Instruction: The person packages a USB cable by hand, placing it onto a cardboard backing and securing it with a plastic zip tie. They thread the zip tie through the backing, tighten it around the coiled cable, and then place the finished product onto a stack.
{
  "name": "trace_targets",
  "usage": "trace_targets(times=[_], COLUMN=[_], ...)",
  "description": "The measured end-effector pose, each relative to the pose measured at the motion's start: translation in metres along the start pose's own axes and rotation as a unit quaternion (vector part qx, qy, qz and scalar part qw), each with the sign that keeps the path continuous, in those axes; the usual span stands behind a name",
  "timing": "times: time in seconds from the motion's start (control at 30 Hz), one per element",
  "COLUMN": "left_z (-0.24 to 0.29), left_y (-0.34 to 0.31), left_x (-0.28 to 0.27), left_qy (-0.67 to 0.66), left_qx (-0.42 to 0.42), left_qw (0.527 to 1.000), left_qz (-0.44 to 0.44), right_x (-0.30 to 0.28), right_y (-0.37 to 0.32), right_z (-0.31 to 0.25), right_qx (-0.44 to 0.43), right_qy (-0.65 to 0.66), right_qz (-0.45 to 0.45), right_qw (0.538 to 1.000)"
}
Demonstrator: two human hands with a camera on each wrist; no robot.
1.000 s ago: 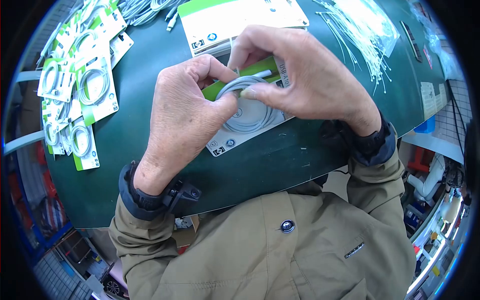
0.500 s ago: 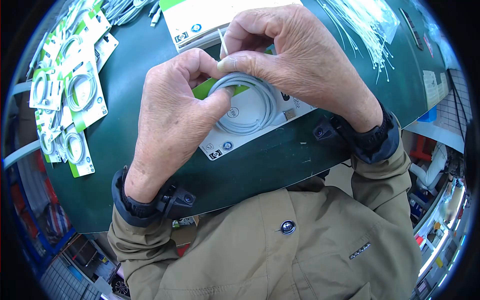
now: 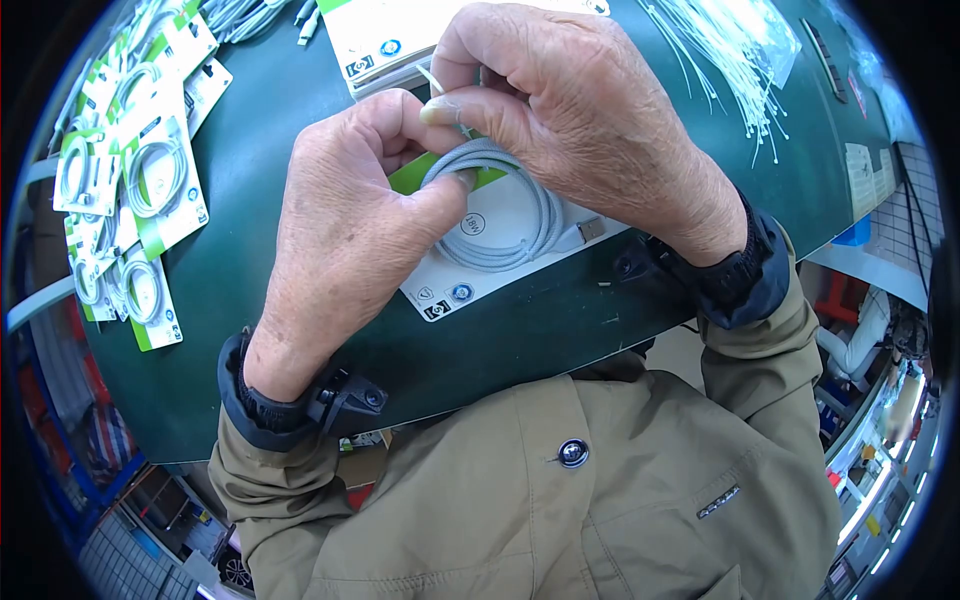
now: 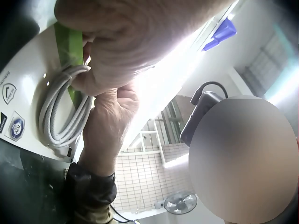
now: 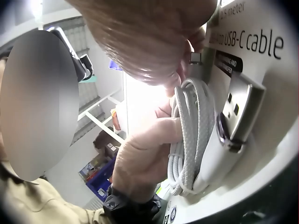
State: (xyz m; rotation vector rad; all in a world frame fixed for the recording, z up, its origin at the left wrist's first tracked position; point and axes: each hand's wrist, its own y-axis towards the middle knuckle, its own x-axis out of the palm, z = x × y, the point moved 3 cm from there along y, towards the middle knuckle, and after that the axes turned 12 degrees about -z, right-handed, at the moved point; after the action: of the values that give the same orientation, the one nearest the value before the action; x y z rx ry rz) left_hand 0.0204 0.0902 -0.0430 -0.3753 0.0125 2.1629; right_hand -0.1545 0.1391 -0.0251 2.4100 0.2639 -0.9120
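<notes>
A white and green cable card [image 3: 428, 290] lies on the table below both hands, with a coiled grey braided USB cable [image 3: 548, 228] on it. My left hand [image 3: 345, 225] pinches the coil against the card at its upper left, thumb on the loops. Over the coil's top, my right hand [image 3: 590, 115] pinches a thin white cable tie [image 3: 434, 82] between thumb and forefinger. The USB-A plug [image 3: 591, 230] points to the right. A small metal connector [image 5: 195, 58] shows by the fingers in the right wrist view. Fingers hide the coil's upper part.
A stack of printed cards [image 3: 375, 30] stands just behind the hands. Cards with coiled cables [image 3: 165, 210] are piled at the left, and loose cables [image 3: 245, 20] lie at the back. White cable ties [image 3: 735, 75] are spread at the back right, beside a clear plastic bag.
My right hand has moved up and left from the coil's right side, now pinching the cable tie. The USB-A plug has come into sight. My left hand keeps holding the coil.
</notes>
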Motion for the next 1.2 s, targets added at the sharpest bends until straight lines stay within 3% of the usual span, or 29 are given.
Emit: trace_targets(times=[0.93, 1.1, 1.2], left_z=[0.007, 0.003, 0.003], left_y=[-0.002, -0.002, -0.002], left_x=[0.002, -0.001, -0.003], left_qy=[0.013, -0.002, -0.02], left_qx=[0.009, 0.011, 0.005], left_qw=[1.0, 1.0, 1.0], left_qz=[-0.002, -0.004, -0.01], right_x=[0.003, -0.007, -0.01], right_y=[-0.005, 0.001, 0.004], right_z=[0.006, -0.007, -0.008], right_qx=[0.058, -0.014, 0.025], right_qy=[0.053, -0.024, -0.081], right_qz=[0.059, 0.016, -0.025], right_qw=[0.995, 0.999, 0.996])
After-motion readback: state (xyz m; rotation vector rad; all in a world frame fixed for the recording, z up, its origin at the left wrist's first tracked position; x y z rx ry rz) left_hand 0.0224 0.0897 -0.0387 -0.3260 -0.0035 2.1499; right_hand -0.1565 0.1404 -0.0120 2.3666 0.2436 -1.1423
